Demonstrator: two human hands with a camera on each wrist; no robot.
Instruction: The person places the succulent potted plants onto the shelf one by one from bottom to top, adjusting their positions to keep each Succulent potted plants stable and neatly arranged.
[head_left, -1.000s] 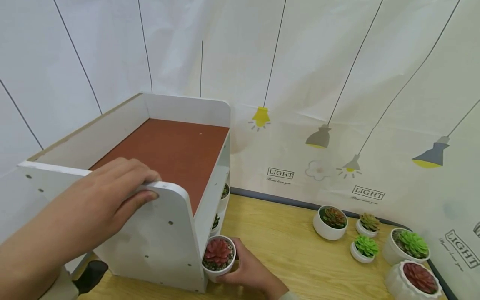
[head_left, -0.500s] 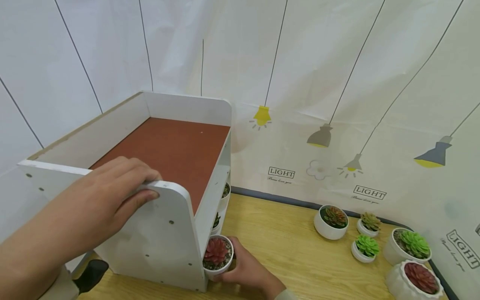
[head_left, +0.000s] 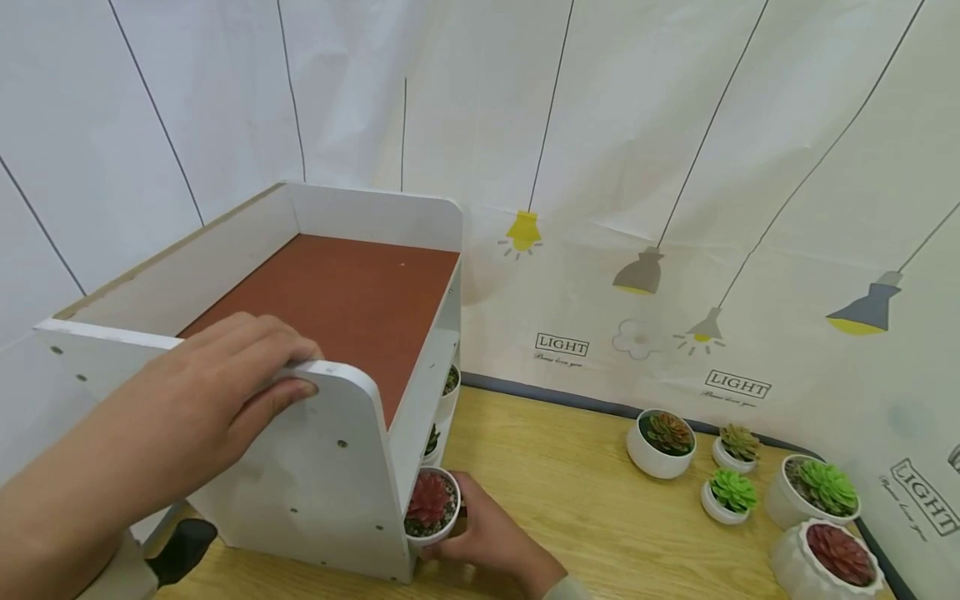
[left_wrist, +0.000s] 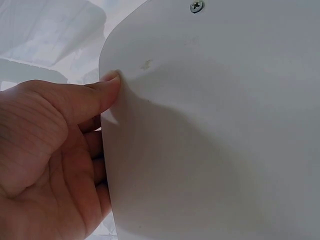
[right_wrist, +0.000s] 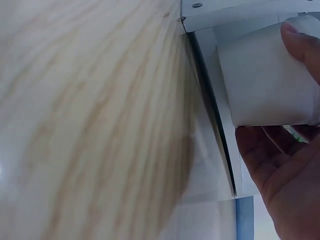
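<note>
My left hand (head_left: 217, 383) grips the top edge of the near side panel of a white shelf unit (head_left: 300, 467), thumb on the outer face and fingers over the inside. The left wrist view shows that thumb against the white panel (left_wrist: 210, 140). Low at the shelf's open front, my right hand (head_left: 487, 533) holds a white pot with a red succulent (head_left: 432, 502), partly inside the near end of the shelf. In the right wrist view, thumb and fingers lie on either side of the white pot (right_wrist: 272, 80), at the shelf's lower board.
Two potted plants (head_left: 451, 382) stand farther along in the shelf, partly hidden. Several succulents in white pots, among them a brownish one (head_left: 662, 444) and a ruffled pot (head_left: 827, 560), stand at the right of the wooden table (head_left: 570, 492). A printed wall sheet (head_left: 600, 125) hangs behind.
My right hand has moved the red succulent's pot slightly left, farther into the shelf. The left hand keeps its grip on the panel.
</note>
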